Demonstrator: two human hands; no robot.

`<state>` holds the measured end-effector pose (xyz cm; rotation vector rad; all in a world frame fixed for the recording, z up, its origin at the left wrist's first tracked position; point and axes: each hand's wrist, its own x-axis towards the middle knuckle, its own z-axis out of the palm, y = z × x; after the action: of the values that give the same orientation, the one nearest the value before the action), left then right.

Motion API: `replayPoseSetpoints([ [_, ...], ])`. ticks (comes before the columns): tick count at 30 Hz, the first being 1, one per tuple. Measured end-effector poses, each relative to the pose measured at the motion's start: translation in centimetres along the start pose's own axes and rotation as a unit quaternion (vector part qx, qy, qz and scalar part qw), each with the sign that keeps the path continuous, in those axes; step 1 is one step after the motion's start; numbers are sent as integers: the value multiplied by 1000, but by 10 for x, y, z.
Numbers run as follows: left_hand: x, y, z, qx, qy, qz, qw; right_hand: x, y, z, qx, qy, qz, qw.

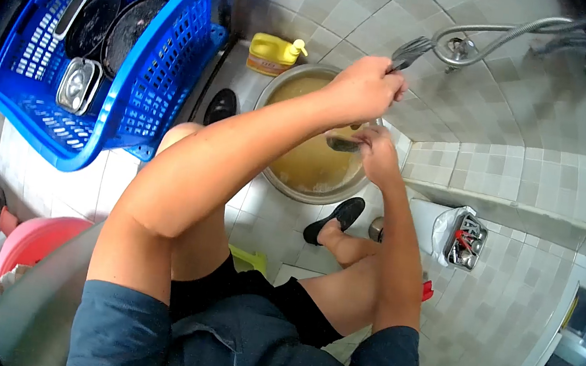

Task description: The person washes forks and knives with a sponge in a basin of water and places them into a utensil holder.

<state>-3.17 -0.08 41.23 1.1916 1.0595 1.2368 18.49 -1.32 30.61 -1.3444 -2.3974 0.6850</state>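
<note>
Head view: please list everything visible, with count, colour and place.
Basin: 1, grey, centre, holding yellowish water
Bottle: 1, yellow, beside basin
Basket: 1, blue, upper left
Round items: 2, black, in basket
Metal items: 2 or more, silver, in basket
Hose: 1, silver, upper right
Tap: 1, silver, beside hose
Cutlery box: 1, silver, right
Bag: 1, white, beside box
Tub: 1, pink, lower left
Plastic piece: 1, green, lower centre
Vessel: 1, silver, near basin
Red item: 1, red, lower right
Tiles: many, pale, wall and floor
Shoes: 2, black, beside basin
Shirt: 1, dark blue, bottom
Shorts: 1, black, lower centre
Left hand: 1, bare, near basin, holding dark pronged bundle
Right hand: 1, bare, near basin, holding dark item
</note>
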Motion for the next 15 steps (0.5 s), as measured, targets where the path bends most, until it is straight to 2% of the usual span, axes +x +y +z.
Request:
replayPoseSetpoints([
  [1, -1, 3, 1, -33, -9, -34, 999, 1, -20, -22, -81, 27, -48, 995],
  [2, 0, 2, 1, -27, -18, -27, 999, 0, -35, -41, -162, 54, -93, 981],
  [4, -1, 6, 2, -91, -37, -85, 992, -2, -39, -62, -178, 77, -102, 976],
  [6, -3, 11, 4, -115, -54, -102, 987, -8, -38, -76, -77, 112, -60, 989],
  [7, -4, 14, 5, -148, -49, -140, 978, -11, -44, -85, -47, 116, -29, 992],
  [8, -3, 17, 4, -180, -42, -177, 967, -11, -41, -88, -44, 127, -27, 991],
  [10, 1, 14, 0, -169, -73, -184, 965, -14, -31, -93, 20, 182, -33, 982],
  [12, 2, 10, 1, -218, -74, -197, 953, -15, -23, -101, 34, 187, -24, 981],
  [14, 6, 7, 2, -219, -86, -201, 951, -15, -21, -104, 247, 172, 45, 952],
  [15, 7, 6, 3, -221, -81, -200, 951, -16, -19, -105, 278, 171, 34, 945],
])
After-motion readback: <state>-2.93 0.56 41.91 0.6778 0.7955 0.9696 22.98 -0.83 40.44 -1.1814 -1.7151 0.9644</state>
